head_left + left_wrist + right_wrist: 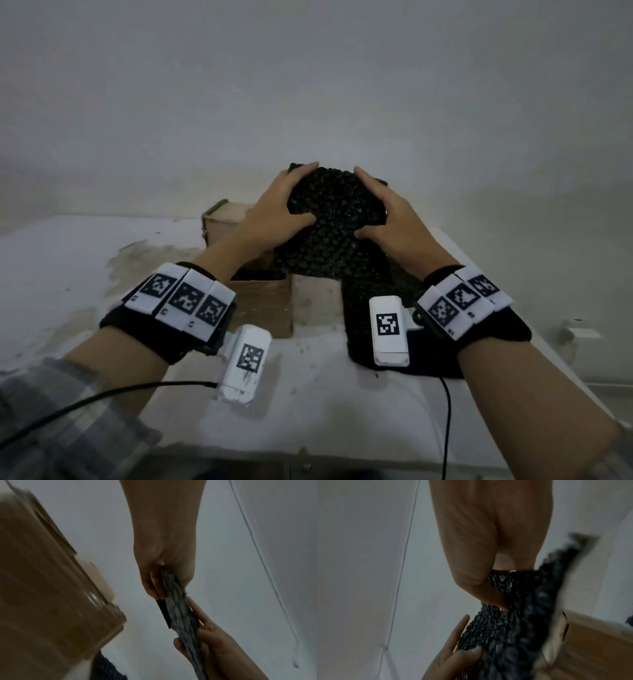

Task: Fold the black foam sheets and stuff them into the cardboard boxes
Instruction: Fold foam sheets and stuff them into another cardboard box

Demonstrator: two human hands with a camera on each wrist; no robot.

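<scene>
A black bumpy foam sheet (335,219) is held up, bent over on itself, above the cardboard boxes. My left hand (291,198) grips its left edge, thumb in front and fingers behind. On the opposite edge my right hand (383,209) grips the same way. In the left wrist view the left hand (161,574) pinches the sheet (178,608) edge-on. The right wrist view has the right hand (479,581) clamped on the foam (513,628). An open cardboard box (263,308) stands just below the sheet, with dark foam showing at its top. A second box (222,219) stands behind it.
More black foam sheets (356,315) lie on the white table (68,274) to the right of the boxes, under my right wrist. A grey wall rises close behind. A small white object (579,330) sits off the table's right edge. Cables trail from both wrists.
</scene>
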